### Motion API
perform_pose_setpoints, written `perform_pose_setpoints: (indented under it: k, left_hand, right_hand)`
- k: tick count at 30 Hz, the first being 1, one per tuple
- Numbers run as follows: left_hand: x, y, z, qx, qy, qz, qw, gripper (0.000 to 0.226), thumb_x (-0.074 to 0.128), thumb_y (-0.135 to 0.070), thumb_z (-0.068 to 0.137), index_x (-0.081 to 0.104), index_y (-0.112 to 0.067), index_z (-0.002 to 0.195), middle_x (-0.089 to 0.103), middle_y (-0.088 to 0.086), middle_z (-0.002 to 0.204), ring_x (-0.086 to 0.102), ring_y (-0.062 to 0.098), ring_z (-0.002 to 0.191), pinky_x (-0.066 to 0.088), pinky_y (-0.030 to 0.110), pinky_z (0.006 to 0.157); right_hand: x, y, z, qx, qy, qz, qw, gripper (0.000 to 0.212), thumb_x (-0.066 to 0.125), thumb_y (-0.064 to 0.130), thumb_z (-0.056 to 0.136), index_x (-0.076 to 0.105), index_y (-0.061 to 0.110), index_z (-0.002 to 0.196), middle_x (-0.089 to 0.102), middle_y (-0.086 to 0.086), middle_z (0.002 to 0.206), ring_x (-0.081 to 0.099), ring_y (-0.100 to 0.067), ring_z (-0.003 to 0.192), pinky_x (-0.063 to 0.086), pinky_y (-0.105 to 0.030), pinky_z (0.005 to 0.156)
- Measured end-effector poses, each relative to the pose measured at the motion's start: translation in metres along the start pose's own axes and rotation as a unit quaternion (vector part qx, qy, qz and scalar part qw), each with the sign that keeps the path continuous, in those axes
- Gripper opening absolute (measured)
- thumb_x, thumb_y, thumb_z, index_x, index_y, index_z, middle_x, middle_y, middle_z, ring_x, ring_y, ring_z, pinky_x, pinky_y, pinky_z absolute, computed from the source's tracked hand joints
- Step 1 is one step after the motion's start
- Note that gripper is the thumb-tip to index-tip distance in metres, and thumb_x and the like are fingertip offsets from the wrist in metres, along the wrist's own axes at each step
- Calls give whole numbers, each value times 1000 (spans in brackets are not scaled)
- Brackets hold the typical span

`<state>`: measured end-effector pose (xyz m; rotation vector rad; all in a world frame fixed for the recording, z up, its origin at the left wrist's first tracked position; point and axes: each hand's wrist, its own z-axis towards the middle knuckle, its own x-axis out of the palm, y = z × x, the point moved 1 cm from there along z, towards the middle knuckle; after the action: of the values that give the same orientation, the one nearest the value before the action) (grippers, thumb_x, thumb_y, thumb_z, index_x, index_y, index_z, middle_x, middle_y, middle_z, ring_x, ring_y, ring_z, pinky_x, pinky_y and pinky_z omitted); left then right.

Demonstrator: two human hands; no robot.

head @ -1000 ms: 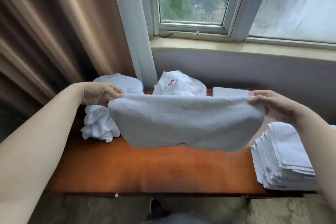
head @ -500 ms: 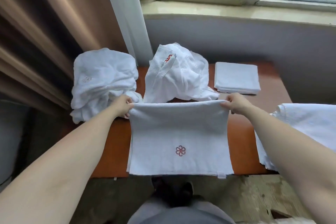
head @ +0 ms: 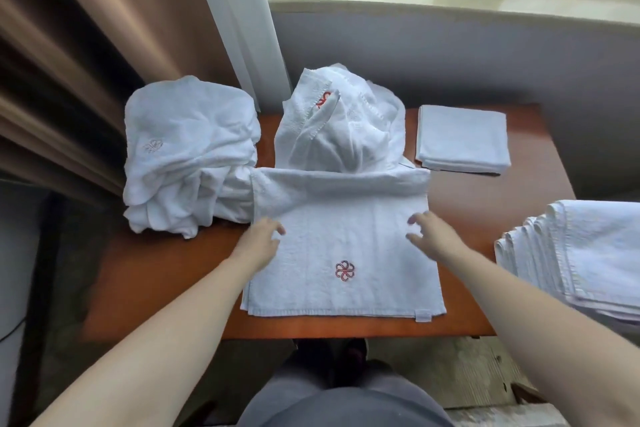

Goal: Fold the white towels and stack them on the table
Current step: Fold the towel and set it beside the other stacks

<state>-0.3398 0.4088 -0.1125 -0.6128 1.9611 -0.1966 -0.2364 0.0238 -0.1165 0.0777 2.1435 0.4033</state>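
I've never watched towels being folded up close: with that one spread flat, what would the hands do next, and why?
Probably take hold of one side edge and fold it across. The towel lies flat on the table, half folded, its far fold bunched against the unfolded heap. The left hand and right hand are open over it, gripping nothing.

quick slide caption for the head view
Both hands, left and right, over a white towel laid on the table.

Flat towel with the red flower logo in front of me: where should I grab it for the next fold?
Probably pinch the towel at its two near corners, coming from the table's front edge: that hem lies free and flat, while the far edge is bunched against the crumpled pile.
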Motion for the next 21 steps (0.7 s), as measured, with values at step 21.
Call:
perform_pose_setpoints:
  k: [21]
  left_hand:
    - [53, -72, -3, 12, 87, 79, 993, 20, 48, -21, 98, 65, -20, 106, 66, 2, 113, 60, 25, 102, 45, 31, 79]
  right_hand:
    - [97, -35, -100, 223, -92, 112, 964, 56, 68, 43, 92, 42, 15, 134, 47, -7, 134, 50, -25, 119, 51, -37, 95]
